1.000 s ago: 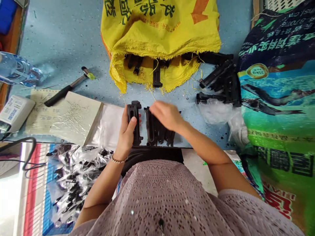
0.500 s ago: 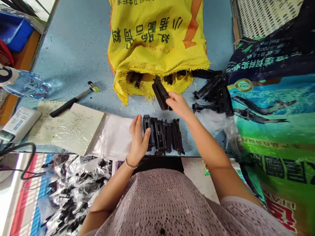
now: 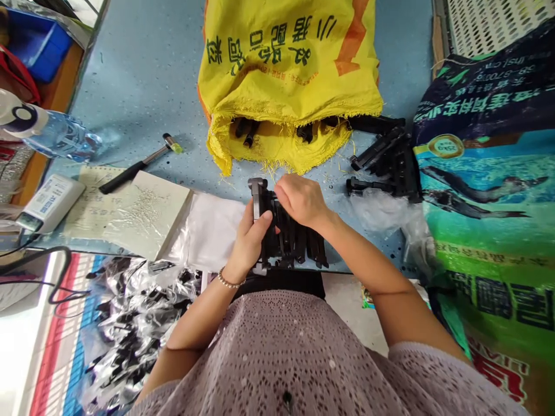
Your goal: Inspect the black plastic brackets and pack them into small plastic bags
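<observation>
A row of several long black plastic parts [image 3: 299, 245] lies side by side on the blue floor in front of me. My left hand [image 3: 251, 240] grips the left end of the row, thumb over the leftmost part [image 3: 258, 199]. My right hand [image 3: 301, 199] rests on top of the row at its far end, fingers curled over the parts. Just beyond them lies a yellow woven sack [image 3: 290, 81], its mouth toward me with more black parts [image 3: 245, 128] inside.
More loose black parts [image 3: 385, 156] are piled right of the sack, beside a green and blue printed sack [image 3: 485, 190]. A white plastic sheet [image 3: 212, 228], papers [image 3: 130, 211], a small hammer [image 3: 139, 164], a water bottle [image 3: 47, 133] and a white box [image 3: 50, 202] lie left. Bagged parts [image 3: 130, 329] sit near left.
My right hand came back from the sack's mouth with a black part and set it down on the row. My left hand closed around the row's left end.
</observation>
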